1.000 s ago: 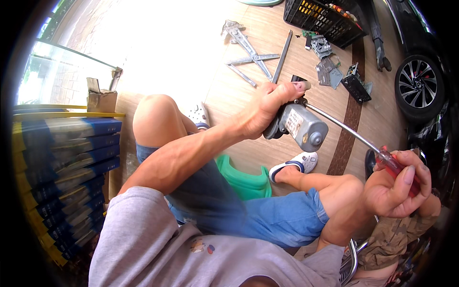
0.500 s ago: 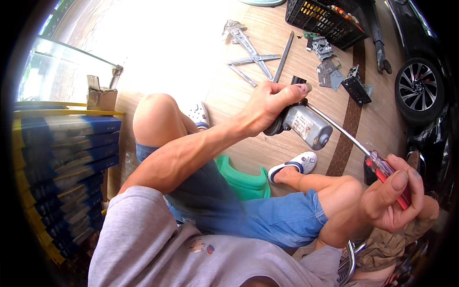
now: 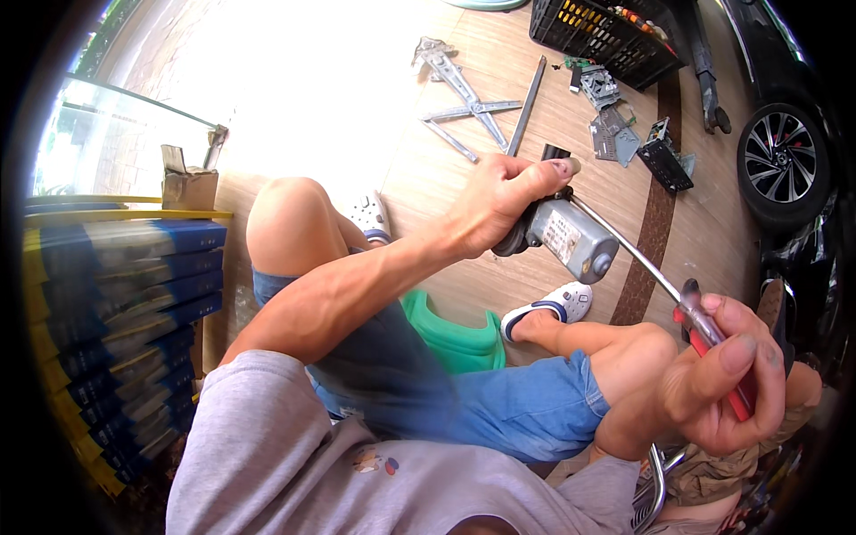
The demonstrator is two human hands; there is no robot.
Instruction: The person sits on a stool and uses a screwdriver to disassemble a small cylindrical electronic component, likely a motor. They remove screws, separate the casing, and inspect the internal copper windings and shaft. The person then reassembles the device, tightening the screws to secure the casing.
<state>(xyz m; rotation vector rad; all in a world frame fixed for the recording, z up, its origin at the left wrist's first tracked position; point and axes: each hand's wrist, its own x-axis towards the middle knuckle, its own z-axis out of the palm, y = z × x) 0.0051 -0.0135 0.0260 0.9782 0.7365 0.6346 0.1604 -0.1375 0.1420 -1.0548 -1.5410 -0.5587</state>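
A small grey motor (image 3: 571, 239) is held up in the air above the knees. The left hand (image 3: 501, 203) is wrapped tight around it. The right hand (image 3: 720, 373) grips a red-handled screwdriver (image 3: 679, 300), its long tip touching the motor. On the wood floor (image 3: 428, 178) behind lie metal bars (image 3: 473, 98). A black crate (image 3: 602, 31) holds small tools. A car wheel (image 3: 783, 160) stands near.

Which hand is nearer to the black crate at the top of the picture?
Left. The left hand, gripping the grey motor, is just below the black crate. The right hand holds the screwdriver much lower.
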